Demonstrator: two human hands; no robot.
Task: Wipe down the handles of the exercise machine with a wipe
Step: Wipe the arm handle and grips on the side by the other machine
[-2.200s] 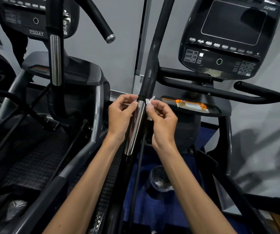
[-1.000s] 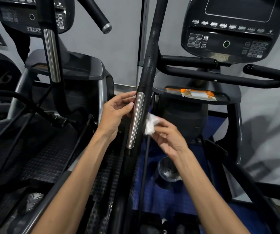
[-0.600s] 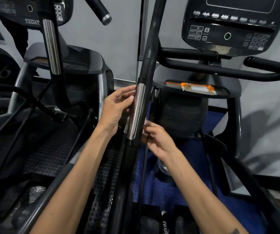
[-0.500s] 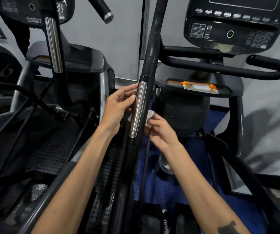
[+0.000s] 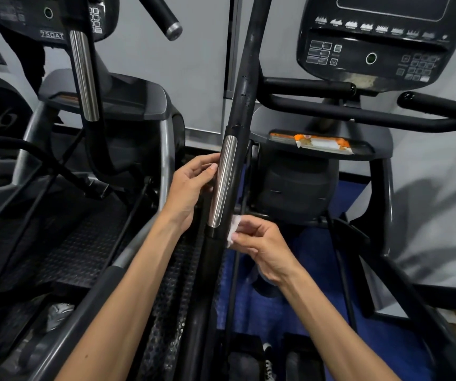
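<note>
A tall black handle bar (image 5: 242, 100) of the exercise machine runs up the middle, with a shiny chrome grip plate (image 5: 223, 180) on its front. My left hand (image 5: 191, 185) rests against the left side of that plate, fingers fairly straight, thumb touching the chrome. My right hand (image 5: 259, 243) pinches a small crumpled white wipe (image 5: 233, 228) and presses it to the right side of the bar, just below the lower end of the chrome plate.
The machine's console (image 5: 380, 42) and black fixed handlebars (image 5: 358, 114) lie to the right, above a tray holding an orange-and-white wipes pack (image 5: 323, 143). A second machine with its own chrome-plated handle (image 5: 84, 78) stands left. Blue floor mat (image 5: 290, 312) below.
My right hand has slid the wipe down the right side of the bar, from the top of the chrome plate to its lower end. My left hand stayed on the plate's left side.
</note>
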